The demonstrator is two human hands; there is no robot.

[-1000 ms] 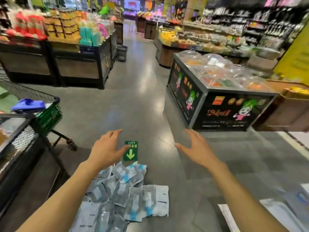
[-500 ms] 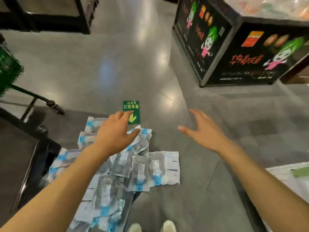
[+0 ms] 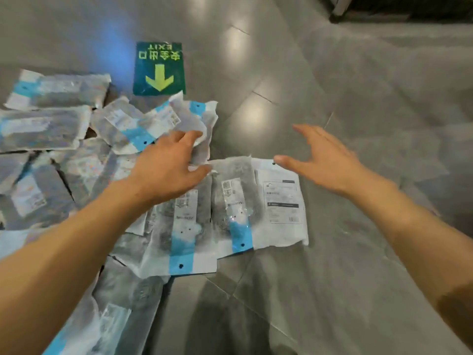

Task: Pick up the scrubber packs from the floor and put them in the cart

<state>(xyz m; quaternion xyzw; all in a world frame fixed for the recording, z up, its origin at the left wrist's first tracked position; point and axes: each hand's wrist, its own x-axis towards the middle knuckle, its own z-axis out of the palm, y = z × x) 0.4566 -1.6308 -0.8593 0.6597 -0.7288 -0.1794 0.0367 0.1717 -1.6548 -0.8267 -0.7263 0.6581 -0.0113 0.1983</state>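
From the head view, the scrubber packs (image 3: 194, 216) lie in an overlapping heap on the grey floor (image 3: 345, 85), spreading toward its left edge, with the green exit sticker (image 3: 160, 69) on the floor just beyond the heap. The left hand (image 3: 166, 167) is spread over the middle of the heap, fingers relaxed and gripping nothing, its fingertips at the crumpled pack (image 3: 197, 124) nearest the sticker. The right hand (image 3: 325, 160) hangs wide above the right edge of the heap, thumb over the white pack (image 3: 281, 201), holding nothing.
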